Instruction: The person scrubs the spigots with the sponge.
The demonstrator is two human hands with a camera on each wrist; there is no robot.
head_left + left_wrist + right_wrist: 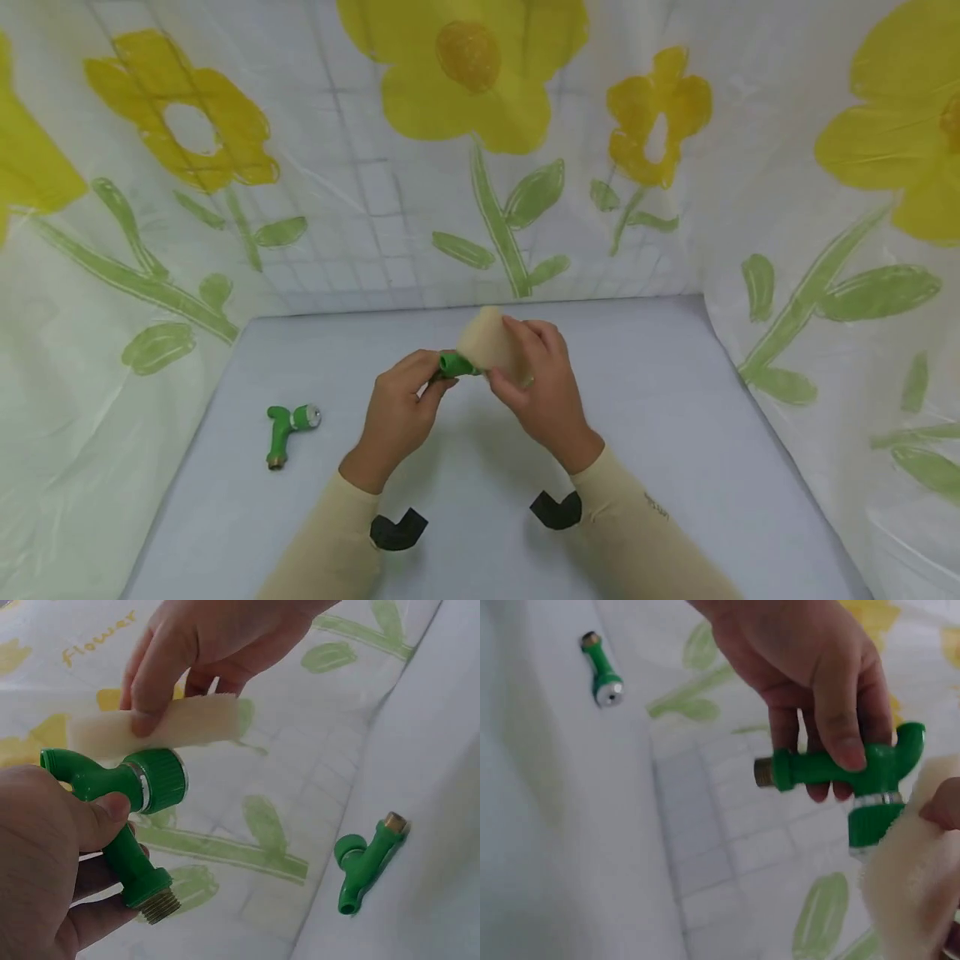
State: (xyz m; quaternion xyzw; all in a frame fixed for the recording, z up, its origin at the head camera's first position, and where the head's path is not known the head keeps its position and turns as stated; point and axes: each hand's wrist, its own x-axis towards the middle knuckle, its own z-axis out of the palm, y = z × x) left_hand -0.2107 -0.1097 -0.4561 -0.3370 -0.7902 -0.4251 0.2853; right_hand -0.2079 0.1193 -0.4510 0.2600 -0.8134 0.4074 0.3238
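Observation:
My left hand point(401, 408) pinches a green tap point(97, 780) with a threaded brass end between thumb and fingers, raised above the table. In my right hand point(543, 383) is a cream sponge point(486, 340), gripped between thumb and fingers. The sponge lies against the tap's round green knob point(163, 780) or very close to it; the left wrist view shows it just over the knob. A second green tap point(281, 433) rests on the table to the left of my left hand, its knob pointing right in the head view.
A pale table point(645, 400) spreads under both hands. White sheeting point(315, 167) painted with yellow flowers and green leaves hangs behind and at both sides. Black curved pieces point(399, 530) stick out by each wrist.

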